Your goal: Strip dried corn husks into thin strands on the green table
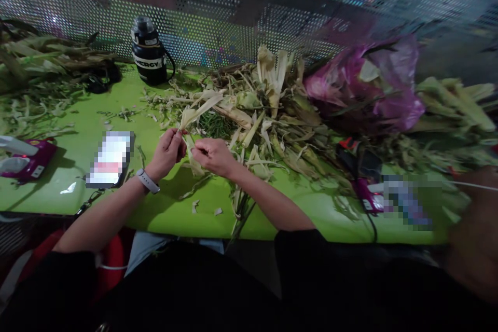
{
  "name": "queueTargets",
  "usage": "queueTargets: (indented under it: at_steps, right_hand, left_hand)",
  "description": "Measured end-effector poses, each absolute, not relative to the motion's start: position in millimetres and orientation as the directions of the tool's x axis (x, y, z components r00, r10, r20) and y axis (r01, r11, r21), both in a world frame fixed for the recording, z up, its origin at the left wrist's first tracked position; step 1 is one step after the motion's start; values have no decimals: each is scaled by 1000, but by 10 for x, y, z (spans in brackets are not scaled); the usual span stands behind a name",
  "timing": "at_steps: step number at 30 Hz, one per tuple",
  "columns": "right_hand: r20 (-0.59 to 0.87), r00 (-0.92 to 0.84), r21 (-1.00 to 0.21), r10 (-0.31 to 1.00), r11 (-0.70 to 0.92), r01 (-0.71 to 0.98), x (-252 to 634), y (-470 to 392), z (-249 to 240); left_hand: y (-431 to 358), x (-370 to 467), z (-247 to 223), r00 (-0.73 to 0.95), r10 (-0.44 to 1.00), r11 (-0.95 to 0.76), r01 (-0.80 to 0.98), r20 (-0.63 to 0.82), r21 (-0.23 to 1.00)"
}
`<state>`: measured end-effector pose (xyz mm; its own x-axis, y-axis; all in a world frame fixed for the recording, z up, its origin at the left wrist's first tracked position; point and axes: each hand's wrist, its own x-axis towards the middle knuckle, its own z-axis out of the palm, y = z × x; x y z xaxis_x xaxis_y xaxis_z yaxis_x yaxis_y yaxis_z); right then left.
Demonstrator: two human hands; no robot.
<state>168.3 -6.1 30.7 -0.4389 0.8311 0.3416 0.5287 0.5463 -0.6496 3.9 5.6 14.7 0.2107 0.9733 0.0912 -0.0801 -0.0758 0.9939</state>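
Observation:
My left hand [168, 151], with a pale band on its wrist, is closed around a corn husk [189, 118] whose wide, light-yellow end fans out above the fingers. Close beside it on the right, my right hand [213, 156] pinches the lower part of the husk, which hangs down as a pale strip between the two hands. Both hands are held over the near side of the green table [171, 212]. Just beyond them lies a heap of dry corn husks [241, 109], with a bunch of thin green strands [215, 125] at its near edge.
A black bottle [150, 57] stands at the back left. The left side holds a phone [111, 158], a magenta power strip [33, 158] and more husks [42, 62]. To the right are a pink plastic bag [365, 88], another power strip [369, 194] and a person's arm [474, 212]. Perforated metal [218, 10] rises behind.

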Motion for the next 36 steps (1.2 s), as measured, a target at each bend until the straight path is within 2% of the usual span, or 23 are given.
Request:
queueTargets:
  at_steps: [8,12,16,21,28,32,34,36]
  right_hand:
    - [396,-475,-576,786,616,538,1731,-70,386]
    - [419,-476,-537,773,634,556,1768,-87,446]
    - [420,-429,-563,800,600,568,1836,-86,516]
    - [449,-321,-582,834,546,603,1903,-60,581]
    - [368,-597,-368,713,701,610,1943,-151,716]
    - [387,-557,-426,735,678,599,2184,-173,914]
    - [407,-538,-466,738,674,573,2320,-162,994]
    - [426,-535,-513,730,682,521,2411,-145,1046]
  left_hand:
    - [76,39,83,199,968,-147,-28,150,989]
    - [97,21,68,203,959,-229,139,199,963]
    - [122,-19,81,222,946,-299,303,238,905]
    - [149,-40,48,375,893,-414,470,248,780]
    - [25,-23,163,327,917,-399,719,230,569]
    - [-152,-109,422,366,870,-477,794,330,376]
    - [-224,-174,567,391,858,-498,792,334,352]
    - [-256,-227,698,507,835,-548,731,214,407]
